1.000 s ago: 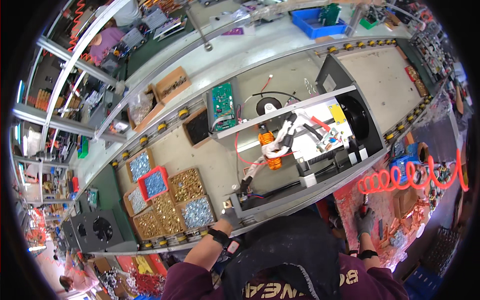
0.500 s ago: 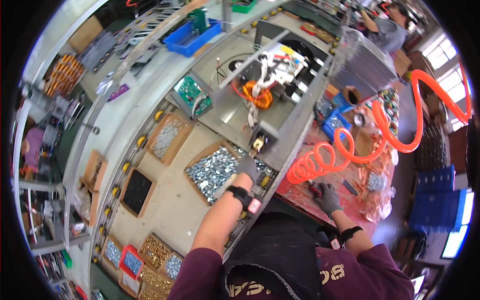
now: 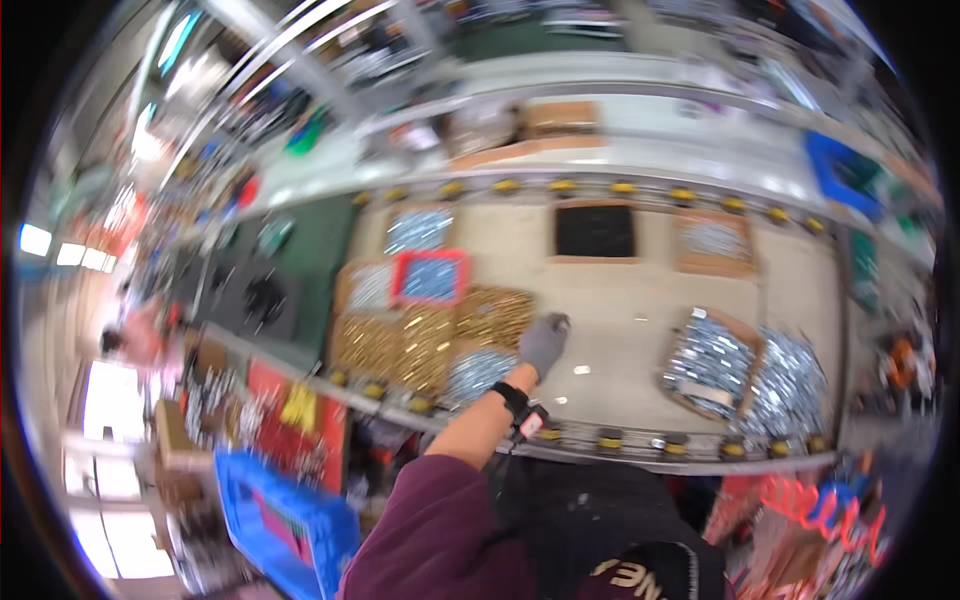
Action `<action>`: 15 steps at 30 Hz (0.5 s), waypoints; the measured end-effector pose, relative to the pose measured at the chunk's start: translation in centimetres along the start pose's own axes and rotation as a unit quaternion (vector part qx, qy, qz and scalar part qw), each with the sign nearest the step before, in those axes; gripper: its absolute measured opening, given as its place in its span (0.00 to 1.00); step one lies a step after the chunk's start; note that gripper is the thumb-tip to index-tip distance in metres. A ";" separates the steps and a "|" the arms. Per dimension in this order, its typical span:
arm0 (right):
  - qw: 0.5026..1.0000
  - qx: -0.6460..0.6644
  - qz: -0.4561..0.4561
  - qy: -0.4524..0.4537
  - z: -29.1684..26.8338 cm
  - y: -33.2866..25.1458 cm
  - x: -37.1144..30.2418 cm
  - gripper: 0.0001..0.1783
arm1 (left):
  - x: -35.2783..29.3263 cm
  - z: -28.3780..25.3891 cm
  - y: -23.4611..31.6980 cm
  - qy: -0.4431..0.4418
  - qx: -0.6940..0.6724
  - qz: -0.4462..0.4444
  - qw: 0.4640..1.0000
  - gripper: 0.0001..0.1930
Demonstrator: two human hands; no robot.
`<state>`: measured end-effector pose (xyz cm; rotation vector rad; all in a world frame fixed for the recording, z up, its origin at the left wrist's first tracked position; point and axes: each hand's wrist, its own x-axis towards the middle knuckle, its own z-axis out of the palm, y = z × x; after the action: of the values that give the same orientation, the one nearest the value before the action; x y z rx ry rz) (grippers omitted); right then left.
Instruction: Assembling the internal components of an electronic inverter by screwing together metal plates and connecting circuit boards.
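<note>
My left hand (image 3: 543, 343), in a grey glove with a black wrist strap, is over the work surface at the right edge of the box of brass-coloured screws (image 3: 495, 315). Its fingers look curled together; whatever they hold, if anything, is too small and blurred to make out. Just below and left of it lies a box of silvery screws (image 3: 482, 376). More brass-coloured screws (image 3: 425, 345) fill the boxes farther left, beside a red tray (image 3: 432, 277) of bluish-silver screws. My right hand is out of the picture.
Farther right are a box of black parts (image 3: 595, 231), a cardboard box of small silvery parts (image 3: 713, 240) and a box of shiny metal parts (image 3: 708, 362) beside a loose heap (image 3: 790, 385). A blue crate (image 3: 285, 525) stands at lower left, an orange coiled hose (image 3: 820, 510) at lower right.
The view has swung left along the line. My left hand has moved from the shiny metal parts to the screw boxes. My right hand, earlier on the red bench near the hose, has left view.
</note>
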<state>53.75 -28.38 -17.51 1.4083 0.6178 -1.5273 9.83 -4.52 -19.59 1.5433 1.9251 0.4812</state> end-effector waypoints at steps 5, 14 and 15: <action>0.979 -0.092 -0.007 0.179 -0.8 -11.2 -1.6 0.21 | -2.7 -23.0 -23.0 0.182 0.186 -0.313 0.913 0.22; 0.866 -0.046 0.003 0.499 6.7 -13.0 -5.9 0.24 | -7.5 -35.3 -41.4 0.196 0.191 -0.443 0.854 0.36; 0.848 -0.054 0.000 0.527 6.9 -12.7 -6.8 0.24 | -7.2 -34.5 -41.7 0.219 0.229 -0.438 0.841 0.37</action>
<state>38.73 -26.76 -12.40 2.1009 1.3132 -0.5641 -42.86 -18.67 -18.38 0.6185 2.9842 -0.0642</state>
